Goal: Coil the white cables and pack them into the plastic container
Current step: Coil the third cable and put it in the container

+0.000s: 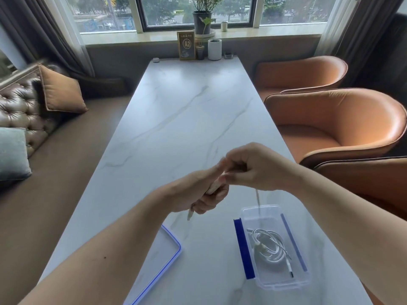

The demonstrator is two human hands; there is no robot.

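Note:
Both hands are raised over the near part of the marble table (187, 111), winding a white cable (214, 187). My left hand (198, 194) grips the wound turns, and one plug end sticks out below its fist. My right hand (253, 170) pinches the same cable against the left fingers. A blurred loose strand (258, 200) hangs from it towards the container. The clear plastic container (301, 280) with blue clips stands open at the near right. A coiled white cable (269, 247) lies inside it.
The container's lid (163, 260), clear with a blue rim, lies flat at the near left. At the table's far end stand a sign card (186, 45), a white cup (214, 49) and small pots. Orange chairs (343, 128) flank the right side, a leather sofa (22, 106) the left.

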